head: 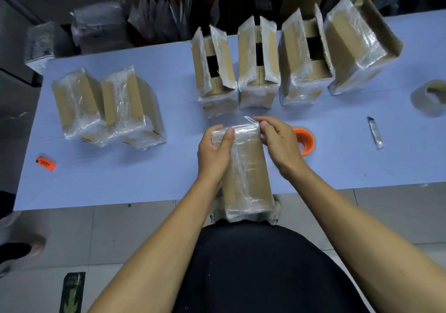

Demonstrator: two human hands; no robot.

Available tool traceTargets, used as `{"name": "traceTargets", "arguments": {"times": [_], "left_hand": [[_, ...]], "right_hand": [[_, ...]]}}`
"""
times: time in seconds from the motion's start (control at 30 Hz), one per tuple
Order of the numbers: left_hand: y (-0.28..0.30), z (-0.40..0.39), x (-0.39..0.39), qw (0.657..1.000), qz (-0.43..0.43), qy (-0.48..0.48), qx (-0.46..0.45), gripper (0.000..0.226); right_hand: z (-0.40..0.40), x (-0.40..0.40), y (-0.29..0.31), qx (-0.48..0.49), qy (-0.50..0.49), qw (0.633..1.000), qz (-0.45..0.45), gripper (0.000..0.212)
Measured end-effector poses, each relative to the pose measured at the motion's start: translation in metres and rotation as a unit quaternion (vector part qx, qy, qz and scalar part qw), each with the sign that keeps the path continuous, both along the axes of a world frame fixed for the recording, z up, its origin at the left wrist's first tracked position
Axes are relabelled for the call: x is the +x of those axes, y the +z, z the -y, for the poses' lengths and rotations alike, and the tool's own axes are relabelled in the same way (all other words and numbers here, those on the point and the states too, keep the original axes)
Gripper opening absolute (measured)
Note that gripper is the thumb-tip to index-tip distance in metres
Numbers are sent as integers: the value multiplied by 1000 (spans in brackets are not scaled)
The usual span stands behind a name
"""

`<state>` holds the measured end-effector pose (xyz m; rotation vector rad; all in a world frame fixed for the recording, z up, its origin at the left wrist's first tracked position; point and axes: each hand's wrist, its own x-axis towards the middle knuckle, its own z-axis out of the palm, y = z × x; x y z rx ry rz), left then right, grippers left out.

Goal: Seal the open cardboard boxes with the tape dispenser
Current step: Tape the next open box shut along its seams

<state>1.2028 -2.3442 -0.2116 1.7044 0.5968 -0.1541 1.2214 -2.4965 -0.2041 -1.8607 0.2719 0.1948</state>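
Both hands hold the taped box point(246, 165) at the worktop's point(120, 180) near edge: left hand point(213, 153) grips its side, right hand point(277, 143) pinches loose tape. Orange dispenser point(305, 141) lies just behind; four open boxes point(258, 64) line the far edge.

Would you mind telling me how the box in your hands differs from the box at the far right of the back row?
The held box is closed, its flaps down under clear tape; the far-right box is open, one flap raised. The held box is gripped by the left hand and right hand at the table edge; the far-right box stands untouched at the back. Both are brown cardboard with glossy clear tape.
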Motion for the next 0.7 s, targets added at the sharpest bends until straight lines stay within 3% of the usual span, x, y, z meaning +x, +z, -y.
{"name": "traceTargets", "arguments": {"times": [0.07,0.17,0.27,0.37,0.47,0.6,0.7], "left_hand": [[12,-7,4,999,42,1,3,38],[24,-16,6,994,102,-30,2,42],[22,-22,2,993,109,-45,-29,51],[21,-23,-2,991,124,-15,-46,36],[20,-21,-4,990,130,55,3,11],[18,-17,3,985,105,133,35,21],[21,-15,10,981,104,161,19,24]], "right_hand": [[-13,2,21,45,-11,998,30,25],[-26,2,37,18,-49,994,101,13],[-34,1,29,14,-63,990,128,11],[-42,3,22,25,-79,988,126,9],[-53,2,23,23,-85,989,121,14],[-65,7,20,-32,-131,984,118,33],[-67,13,22,-38,-125,986,106,32]]}}
